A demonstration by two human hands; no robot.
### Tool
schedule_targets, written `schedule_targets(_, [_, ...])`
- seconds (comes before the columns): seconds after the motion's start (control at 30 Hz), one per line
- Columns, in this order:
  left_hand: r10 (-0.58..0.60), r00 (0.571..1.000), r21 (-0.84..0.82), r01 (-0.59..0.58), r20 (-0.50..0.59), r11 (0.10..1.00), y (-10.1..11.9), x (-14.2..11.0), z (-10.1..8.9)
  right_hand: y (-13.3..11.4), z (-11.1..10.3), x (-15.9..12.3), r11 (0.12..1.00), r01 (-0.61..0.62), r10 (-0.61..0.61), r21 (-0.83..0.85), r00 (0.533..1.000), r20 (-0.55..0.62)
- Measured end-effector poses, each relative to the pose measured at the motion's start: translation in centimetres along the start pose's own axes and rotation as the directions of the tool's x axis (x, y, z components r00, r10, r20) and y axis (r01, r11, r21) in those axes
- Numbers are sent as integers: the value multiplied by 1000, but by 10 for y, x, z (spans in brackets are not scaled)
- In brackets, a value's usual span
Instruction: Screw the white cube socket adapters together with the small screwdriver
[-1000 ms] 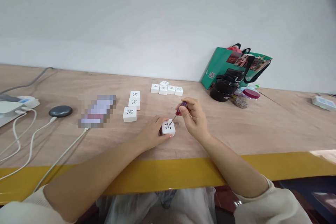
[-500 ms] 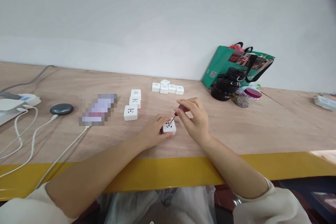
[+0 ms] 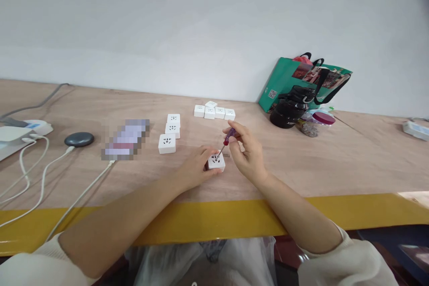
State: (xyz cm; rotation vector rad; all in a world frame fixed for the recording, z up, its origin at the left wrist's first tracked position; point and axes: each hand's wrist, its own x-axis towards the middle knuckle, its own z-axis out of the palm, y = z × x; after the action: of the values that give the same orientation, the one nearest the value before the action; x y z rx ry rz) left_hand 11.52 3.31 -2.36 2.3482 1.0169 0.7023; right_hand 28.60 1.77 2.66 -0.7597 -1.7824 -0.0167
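My left hand (image 3: 194, 170) grips a white socket cube (image 3: 216, 162) on the wooden table (image 3: 335, 165), fingers wrapped round its left side. My right hand (image 3: 246, 152) pinches a small screwdriver (image 3: 227, 139) with a red and purple handle, its tip resting on the cube's top face. Three more white socket cubes (image 3: 170, 132) lie in a line to the left. Several others (image 3: 214, 111) sit in a cluster farther back.
A green bag (image 3: 295, 81) leans on the wall at the right, with a black bottle (image 3: 288, 109) and small jars in front. At left lie a dark round puck (image 3: 79, 139), white cables (image 3: 36, 174) and a white device (image 3: 13, 134). A yellow strip edges the table's front.
My right hand has turned the screwdriver between its fingers, and the handle now shows more upright. The left hand and the cube have stayed put.
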Motion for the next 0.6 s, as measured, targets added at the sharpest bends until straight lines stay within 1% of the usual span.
schedule_targets(0.1, [10,1000,9,-10,-10,1000,1,0,0,1,1,-1,999,5,-5,-41,1000,-8])
schedule_targets(0.17, [2,1000,10,-2,-10,1000,3,0,-1,1,1,-2,998,-12,10,-69,999,-34])
schedule_targets(0.23, [-5,1000,3,5,-2,1000,5,1,-2,0,2,-3,998,-59,58,-26,997,-47])
schedule_targets(0.33, [-10,1000,-10,10,0,1000,5,1,-2,-1,2,-4,994,-102,103,34,994,-24])
schedule_targets(0.5, [16,1000,-22,-16,-20,1000,0,0,1,-2,0,-2,996,-60,57,-66,998,-34])
schedule_targets(0.6, [17,999,-32,-18,-27,999,1,-1,1,-1,-1,0,999,-45,44,-18,999,-12])
